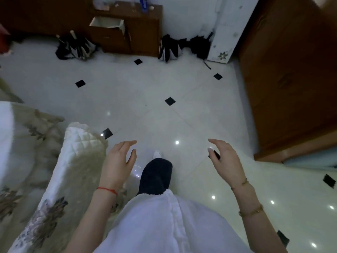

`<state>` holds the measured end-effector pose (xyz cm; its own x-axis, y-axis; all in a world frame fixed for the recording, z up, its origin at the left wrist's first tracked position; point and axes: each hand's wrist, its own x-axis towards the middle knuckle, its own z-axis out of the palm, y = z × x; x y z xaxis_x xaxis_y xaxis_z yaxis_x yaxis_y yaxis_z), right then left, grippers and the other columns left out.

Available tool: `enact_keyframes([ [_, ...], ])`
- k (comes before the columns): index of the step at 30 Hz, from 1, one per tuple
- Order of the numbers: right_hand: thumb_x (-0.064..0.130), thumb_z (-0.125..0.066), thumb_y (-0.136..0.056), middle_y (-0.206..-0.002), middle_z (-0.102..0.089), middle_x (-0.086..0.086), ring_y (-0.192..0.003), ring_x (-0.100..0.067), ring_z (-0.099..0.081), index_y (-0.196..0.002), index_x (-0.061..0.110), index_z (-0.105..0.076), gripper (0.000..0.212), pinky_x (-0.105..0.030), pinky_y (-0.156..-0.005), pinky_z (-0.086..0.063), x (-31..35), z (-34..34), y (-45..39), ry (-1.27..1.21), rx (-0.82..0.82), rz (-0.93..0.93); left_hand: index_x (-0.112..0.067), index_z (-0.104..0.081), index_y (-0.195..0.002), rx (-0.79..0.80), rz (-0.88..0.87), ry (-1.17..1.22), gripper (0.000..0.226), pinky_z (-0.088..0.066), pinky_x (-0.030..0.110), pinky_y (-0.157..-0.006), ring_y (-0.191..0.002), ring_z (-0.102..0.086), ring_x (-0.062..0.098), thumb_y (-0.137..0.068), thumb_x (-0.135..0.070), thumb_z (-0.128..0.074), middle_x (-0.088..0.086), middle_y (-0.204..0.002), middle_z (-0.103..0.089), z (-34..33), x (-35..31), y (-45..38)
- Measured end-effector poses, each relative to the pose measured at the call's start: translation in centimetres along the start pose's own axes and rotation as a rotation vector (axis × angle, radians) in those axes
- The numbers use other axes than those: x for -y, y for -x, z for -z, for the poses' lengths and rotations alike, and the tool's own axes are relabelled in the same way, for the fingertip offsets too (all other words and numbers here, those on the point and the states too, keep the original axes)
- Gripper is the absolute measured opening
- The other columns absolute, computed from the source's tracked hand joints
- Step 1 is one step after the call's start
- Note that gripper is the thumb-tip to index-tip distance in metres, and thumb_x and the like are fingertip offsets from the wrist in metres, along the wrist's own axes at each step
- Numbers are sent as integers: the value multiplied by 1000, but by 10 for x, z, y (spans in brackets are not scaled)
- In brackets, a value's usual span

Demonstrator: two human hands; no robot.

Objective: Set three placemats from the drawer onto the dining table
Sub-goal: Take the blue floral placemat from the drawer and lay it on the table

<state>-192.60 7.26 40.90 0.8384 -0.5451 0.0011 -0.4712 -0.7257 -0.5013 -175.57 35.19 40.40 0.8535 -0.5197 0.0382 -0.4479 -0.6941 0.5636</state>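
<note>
A small brown wooden cabinet (131, 31) stands against the far wall, and its top drawer (107, 23) is pulled open, showing a pale inside. No placemat shows in it from here. My left hand (118, 161) and my right hand (225, 159) hover in front of me above the floor, fingers relaxed and slightly spread, holding nothing. Both hands are far from the cabinet. A dark trouser leg and a white shoe show between them. No dining table is in view.
White glossy tile floor (145, 99) with small black diamonds lies between me and the cabinet. A sofa arm under a quilted white cover (76, 157) is at my left. Folded black umbrellas (76, 46) (169, 48) flank the cabinet. A large brown wooden door (291, 70) fills the right.
</note>
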Motion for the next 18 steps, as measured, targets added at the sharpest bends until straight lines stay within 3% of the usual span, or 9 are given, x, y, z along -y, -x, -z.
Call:
enact_keyframes([
  [5, 22, -54, -96, -123, -62, -3, -116, -19, -55, -126, 13, -57, 32, -15, -98, -31, 19, -17, -130, -21, 58, 66, -15, -63, -120, -72, 79, -2, 28, -44, 29, -92, -106, -61, 23, -92, -15, -58, 6, -115, -66, 9, 19, -109],
  [8, 24, -52, -96, -125, -61, -2, -117, -17, -53, -128, 13, -56, 34, -16, -98, -30, 40, -16, -221, -40, 56, 98, -16, -63, -119, -117, 76, -10, 28, -49, 34, -88, -97, -63, 25, -91, -16, -58, 6, -105, -67, 25, 34, -189],
  [12, 21, -53, -96, -123, -61, -3, -116, -17, -54, -127, 11, -57, 33, -14, -97, -30, 65, -15, -325, -50, 26, 125, -15, -63, -118, -151, 65, -46, 33, -45, 31, -92, -106, -60, 23, -91, -27, -49, 5, -113, -67, 46, 43, -290],
  [18, 21, -53, -96, -125, -60, -3, -117, -18, -53, -128, 11, -57, 33, -20, -97, -34, 79, -31, -442, -46, 78, 107, -16, -62, -122, -147, 90, -53, 28, -43, 28, -93, -109, -58, 20, -94, -17, -56, 2, -117, -66, 55, 55, -415],
])
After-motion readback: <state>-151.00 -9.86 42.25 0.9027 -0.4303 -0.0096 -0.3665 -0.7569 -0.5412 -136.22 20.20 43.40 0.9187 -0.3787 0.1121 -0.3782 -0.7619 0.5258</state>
